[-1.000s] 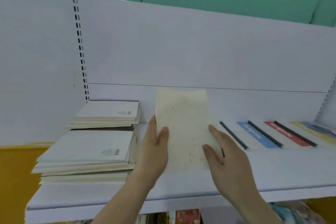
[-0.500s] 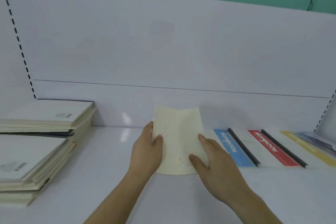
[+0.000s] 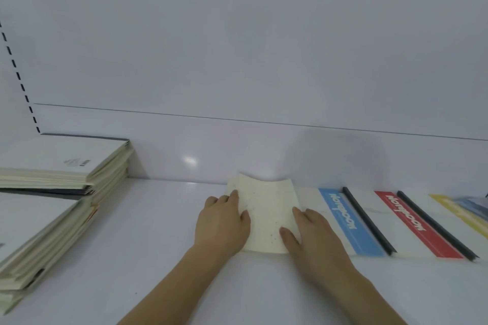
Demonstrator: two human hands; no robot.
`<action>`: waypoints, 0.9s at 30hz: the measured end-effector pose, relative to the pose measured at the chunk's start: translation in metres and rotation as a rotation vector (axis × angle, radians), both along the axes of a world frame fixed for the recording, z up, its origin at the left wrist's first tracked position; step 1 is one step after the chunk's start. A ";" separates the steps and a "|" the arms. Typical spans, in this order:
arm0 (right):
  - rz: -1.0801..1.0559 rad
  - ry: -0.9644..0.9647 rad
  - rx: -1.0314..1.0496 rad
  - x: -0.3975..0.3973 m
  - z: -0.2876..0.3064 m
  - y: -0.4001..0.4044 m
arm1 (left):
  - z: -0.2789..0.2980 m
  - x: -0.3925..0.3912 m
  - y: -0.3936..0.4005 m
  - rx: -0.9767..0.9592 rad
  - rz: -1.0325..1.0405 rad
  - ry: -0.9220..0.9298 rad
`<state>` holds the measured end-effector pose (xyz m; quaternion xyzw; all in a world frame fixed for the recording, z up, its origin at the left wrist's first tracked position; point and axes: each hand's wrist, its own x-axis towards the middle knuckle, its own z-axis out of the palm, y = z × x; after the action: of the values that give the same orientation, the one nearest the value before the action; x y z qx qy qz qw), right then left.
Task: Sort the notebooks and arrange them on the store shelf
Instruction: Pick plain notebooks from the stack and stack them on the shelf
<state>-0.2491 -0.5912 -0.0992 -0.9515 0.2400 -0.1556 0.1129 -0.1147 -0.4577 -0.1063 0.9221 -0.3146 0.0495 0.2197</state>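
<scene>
A thin cream, speckled notebook (image 3: 266, 208) lies low over the white store shelf (image 3: 158, 245) near the back panel, its far edge bowed. My left hand (image 3: 224, 221) holds its left edge with the thumb on the cover. My right hand (image 3: 311, 232) holds its right edge the same way. Just to its right lies a white notebook with a blue stripe (image 3: 346, 221), then one with a red stripe (image 3: 412, 227) and one with a yellow stripe (image 3: 456, 211), in an overlapping row.
Two stacks of cream notebooks stand at the left: a back stack (image 3: 66, 161) against the panel and a taller front stack (image 3: 34, 232). The white back panel (image 3: 237, 60) rises straight behind the shelf.
Both hands have carried the cream notebook from upright in the air down and back onto the shelf, beside the blue-striped notebook. My view has shifted right and closer.
</scene>
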 end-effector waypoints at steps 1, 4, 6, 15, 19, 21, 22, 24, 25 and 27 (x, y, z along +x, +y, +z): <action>-0.006 0.013 -0.012 0.001 -0.002 -0.001 | 0.000 0.001 0.001 0.005 -0.015 0.030; 0.004 0.051 -0.038 -0.001 -0.004 -0.004 | 0.006 0.004 0.012 0.046 -0.033 0.083; 0.046 0.103 -0.034 -0.003 0.001 -0.008 | 0.011 0.007 0.024 0.115 -0.097 0.119; 0.206 0.235 0.039 -0.007 0.025 -0.010 | 0.018 0.011 0.045 0.177 -0.396 0.235; 0.187 0.238 0.067 -0.004 0.020 -0.014 | 0.017 0.013 0.045 0.166 -0.405 0.256; 0.172 0.240 0.062 -0.005 0.018 -0.015 | 0.015 0.013 0.044 0.176 -0.410 0.254; 0.169 0.238 0.066 -0.006 0.017 -0.015 | 0.015 0.014 0.044 0.174 -0.408 0.264; 0.178 0.233 0.078 -0.006 0.016 -0.015 | 0.014 0.014 0.043 0.162 -0.401 0.300; 0.181 0.230 0.085 -0.006 0.016 -0.015 | 0.014 0.014 0.043 0.158 -0.397 0.313; 0.183 0.219 0.094 -0.006 0.015 -0.015 | 0.013 0.014 0.042 0.165 -0.385 0.330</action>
<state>-0.2551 -0.6059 -0.0842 -0.9745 0.1700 -0.0284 0.1440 -0.1009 -0.4156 -0.0929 0.8557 -0.4469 -0.1702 0.1976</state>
